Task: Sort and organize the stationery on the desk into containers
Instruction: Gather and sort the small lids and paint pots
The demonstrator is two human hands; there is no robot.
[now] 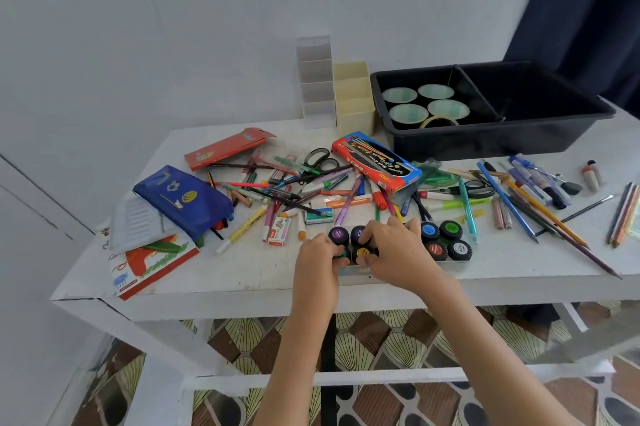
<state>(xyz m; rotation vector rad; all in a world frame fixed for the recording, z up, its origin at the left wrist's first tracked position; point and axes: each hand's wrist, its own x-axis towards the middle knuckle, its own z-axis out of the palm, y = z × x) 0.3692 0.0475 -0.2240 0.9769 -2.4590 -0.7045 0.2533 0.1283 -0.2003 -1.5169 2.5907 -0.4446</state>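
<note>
1. Left hand (pixel 320 257), lower centre of frame: fingers curled round a teal-lid pot (pixel 343 254), which is mostly hidden by them.
2. Right hand (pixel 393 250), just beside the left: thumb and forefinger pinch the yellow-lid pot (pixel 362 252), other fingers curve over the pots behind.
3. Both pots sit in a clear tray (pixel 450 265) at the front edge of the desk (pixel 242 273). Same tray holds a purple-lid pot (pixel 338 234), blue-lid pot (pixel 429 229), green-lid pot (pixel 450 228) and red-lid pot (pixel 435 249), in two rows.
4. Left of the hands: eraser (pixel 277 233), blue pencil case (pixel 183 198), picture book (pixel 152 259) at the desk's lower-left corner.
5. Behind the tray: loose heap of pens and markers (pixel 294 193), scissors (pixel 317 158), red-and-blue pen box (pixel 375 162).
6. Right side: scattered pencils (pixel 623 214), more pens, unsorted.
7. Farthest, upper right: black bin (pixel 485 138) with two compartments, tape rolls (pixel 408 113) in the left one. Left of it, cream organizer (pixel 353 103) and white organizer (pixel 315 86) stand upright, side by side.
</note>
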